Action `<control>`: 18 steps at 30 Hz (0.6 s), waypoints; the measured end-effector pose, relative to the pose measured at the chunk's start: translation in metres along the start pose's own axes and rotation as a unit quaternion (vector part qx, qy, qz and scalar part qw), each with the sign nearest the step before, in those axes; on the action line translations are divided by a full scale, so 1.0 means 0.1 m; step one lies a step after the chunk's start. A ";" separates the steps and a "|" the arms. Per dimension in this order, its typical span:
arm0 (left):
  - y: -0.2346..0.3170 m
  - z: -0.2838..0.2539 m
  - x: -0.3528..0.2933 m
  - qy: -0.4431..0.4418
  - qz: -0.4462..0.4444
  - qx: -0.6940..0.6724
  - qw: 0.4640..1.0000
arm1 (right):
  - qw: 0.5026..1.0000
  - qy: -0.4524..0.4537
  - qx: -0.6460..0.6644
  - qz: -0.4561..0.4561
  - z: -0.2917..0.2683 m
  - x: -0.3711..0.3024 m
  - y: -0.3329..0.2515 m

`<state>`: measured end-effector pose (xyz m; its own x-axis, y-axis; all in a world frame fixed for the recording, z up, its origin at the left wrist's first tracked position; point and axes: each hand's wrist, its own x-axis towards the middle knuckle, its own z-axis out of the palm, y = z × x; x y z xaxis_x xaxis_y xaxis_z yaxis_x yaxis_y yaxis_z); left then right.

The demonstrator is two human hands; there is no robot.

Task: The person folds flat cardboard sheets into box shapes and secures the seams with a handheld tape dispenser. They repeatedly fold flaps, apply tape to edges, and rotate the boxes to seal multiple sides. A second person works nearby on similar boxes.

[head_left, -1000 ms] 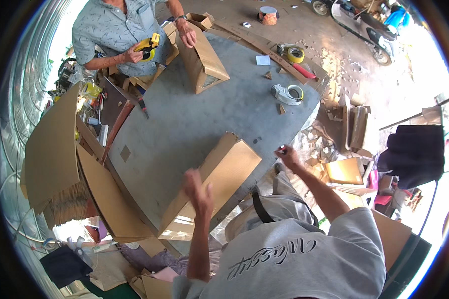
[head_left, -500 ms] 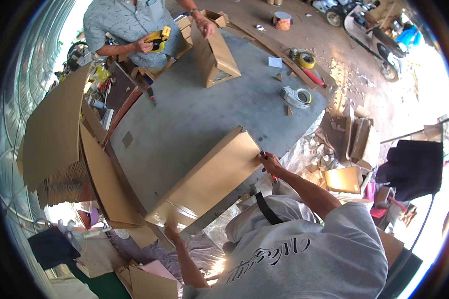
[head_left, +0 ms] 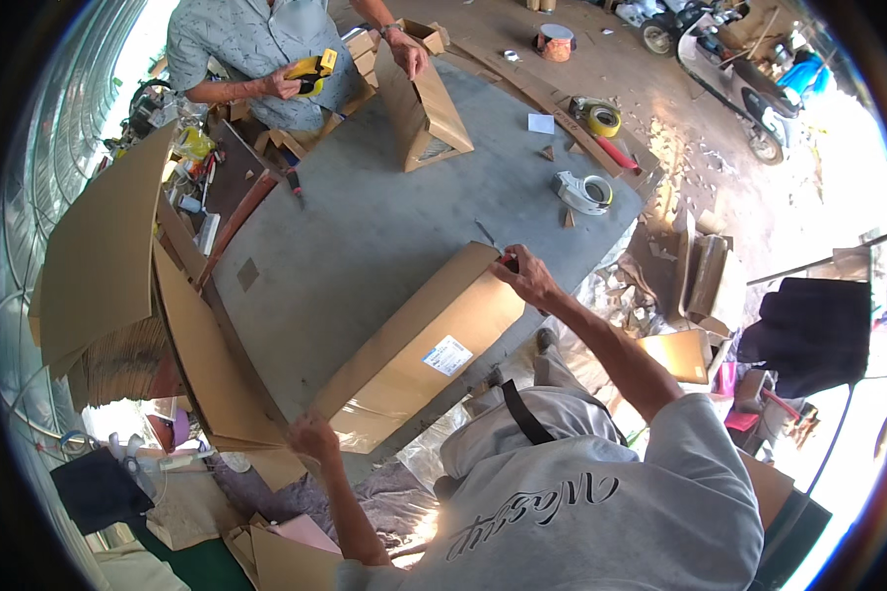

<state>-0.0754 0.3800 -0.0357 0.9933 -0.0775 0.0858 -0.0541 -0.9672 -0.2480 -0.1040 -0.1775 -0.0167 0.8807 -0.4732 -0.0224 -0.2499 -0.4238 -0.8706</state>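
Observation:
A long brown cardboard box with a white label lies slantwise at the near edge of the grey tabletop. At its left end my left hand is closed on the corner. My right hand is at the far right end, closed round a knife with a red and black handle. The knife's thin blade points away from me, over the tabletop. Across the table a co-worker's hand steadies a triangular cardboard box, and the other holds a yellow tape dispenser.
A white tape dispenser and a yellow tape roll lie at the right. Another red-handled knife rests near the table's left edge. Large cardboard sheets lean on the left. A scooter stands at the far right.
The box has turned, so its labelled side now shows. My right hand has moved up to its far end, and my left hand has shifted left and up onto the corner.

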 end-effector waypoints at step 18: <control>2.85 -1.06 0.70 -0.010 0.294 -0.328 0.898 | 0.987 -0.028 -0.156 0.018 -0.08 -0.39 -0.45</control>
<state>-0.0320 0.0735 0.0021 0.7750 -0.6230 0.1063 -0.6110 -0.6955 0.3780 -0.1299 -0.1462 0.0274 0.8877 -0.4523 -0.0855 -0.3856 -0.6293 -0.6747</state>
